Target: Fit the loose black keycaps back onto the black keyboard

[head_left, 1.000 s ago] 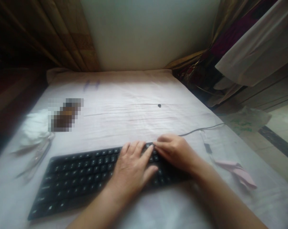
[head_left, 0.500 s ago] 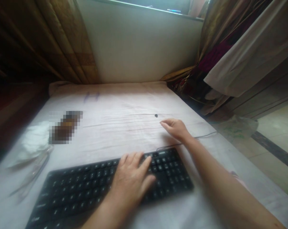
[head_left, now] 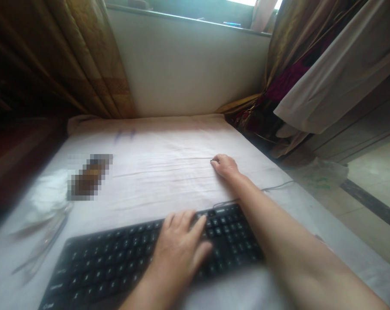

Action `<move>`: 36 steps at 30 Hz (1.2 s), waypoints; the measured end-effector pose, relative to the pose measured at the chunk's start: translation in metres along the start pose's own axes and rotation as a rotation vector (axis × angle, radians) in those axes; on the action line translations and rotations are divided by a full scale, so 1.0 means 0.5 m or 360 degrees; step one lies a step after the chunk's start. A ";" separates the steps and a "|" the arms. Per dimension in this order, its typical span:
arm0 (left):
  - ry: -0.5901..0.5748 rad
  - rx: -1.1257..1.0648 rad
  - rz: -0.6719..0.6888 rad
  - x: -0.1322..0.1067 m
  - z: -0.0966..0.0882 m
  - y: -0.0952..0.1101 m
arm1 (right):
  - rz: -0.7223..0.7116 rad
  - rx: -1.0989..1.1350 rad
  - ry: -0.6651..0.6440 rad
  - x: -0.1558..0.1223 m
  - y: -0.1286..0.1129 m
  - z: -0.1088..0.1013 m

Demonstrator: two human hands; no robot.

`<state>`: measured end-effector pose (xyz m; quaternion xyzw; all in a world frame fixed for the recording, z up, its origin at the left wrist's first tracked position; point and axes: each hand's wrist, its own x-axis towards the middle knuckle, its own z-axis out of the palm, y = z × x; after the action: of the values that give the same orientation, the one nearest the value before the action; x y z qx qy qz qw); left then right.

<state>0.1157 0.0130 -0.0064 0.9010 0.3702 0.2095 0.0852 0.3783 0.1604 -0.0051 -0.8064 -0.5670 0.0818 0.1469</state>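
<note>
A black computer keyboard (head_left: 117, 258) lies on the white cloth, slightly askew. Across its upper middle rests my left hand (head_left: 180, 241), laid flat with fingers stretched over the keys and the thumb apart. My right hand (head_left: 225, 165) is beyond the keyboard on the cloth, its fingers drawn together at a small dark thing (head_left: 212, 160). Only a bit of that thing shows at the fingertips; its kind is too small to make out. My right forearm passes over the keyboard's right end.
A thin cable (head_left: 277, 186) runs off the right edge of the cloth-covered surface (head_left: 156, 176). On the left are a pixelated brown item (head_left: 90, 176), a crumpled white bag (head_left: 49, 193) and a slim tool in clear wrapping (head_left: 48, 241). Curtains (head_left: 91, 56) hang at the back.
My right hand has moved slightly left, and its fingers have closed at the small dark thing, which lay uncovered before. My left hand stays on the keyboard. The view has tilted slightly.
</note>
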 end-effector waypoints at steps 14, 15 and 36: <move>-0.0009 -0.0039 0.0007 0.003 -0.004 -0.001 | 0.0173 0.0085 -0.0172 -0.051 0.037 -0.038; -0.0002 -0.0041 0.0006 0.003 -0.004 -0.002 | 0.0207 0.0091 -0.0147 -0.046 0.041 -0.038; -0.0046 -0.0016 -0.0007 -0.001 0.003 -0.005 | 0.0105 0.0275 0.0042 -0.047 0.081 -0.005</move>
<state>0.1144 0.0144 -0.0087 0.9026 0.3699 0.1982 0.0955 0.4069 0.1254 -0.0167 -0.8100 -0.5289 0.1244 0.2206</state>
